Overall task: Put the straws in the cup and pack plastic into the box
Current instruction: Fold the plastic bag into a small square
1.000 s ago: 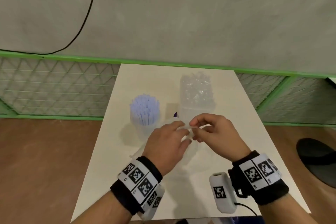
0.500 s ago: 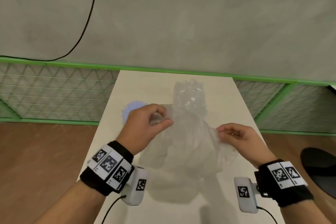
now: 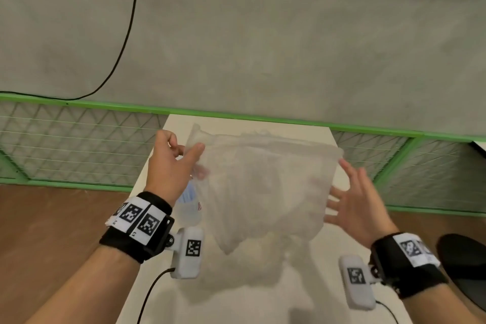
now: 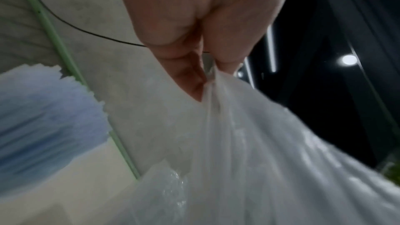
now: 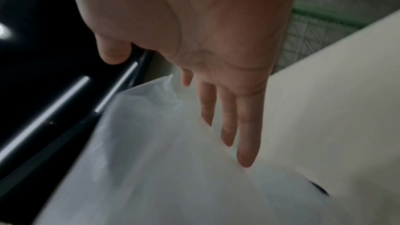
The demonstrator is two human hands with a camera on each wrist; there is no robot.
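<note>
You are holding the plastic (image 3: 263, 187) spread above the counter (image 3: 263, 305), probably readying it for packing. Your left hand (image 3: 171, 163) is pinching its top corner; your right hand (image 3: 360, 202) is hanging released, fingers (image 5: 246, 134) spread beside its edge.

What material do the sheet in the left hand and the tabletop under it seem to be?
Sheet: looks like thin, soft plastic film, cloudy-translucent; it bunches into folds where the left hand pinches it. Tabletop: smooth, matte, cream-white, perhaps laminate or painted board; the pictures cannot settle which.
</note>
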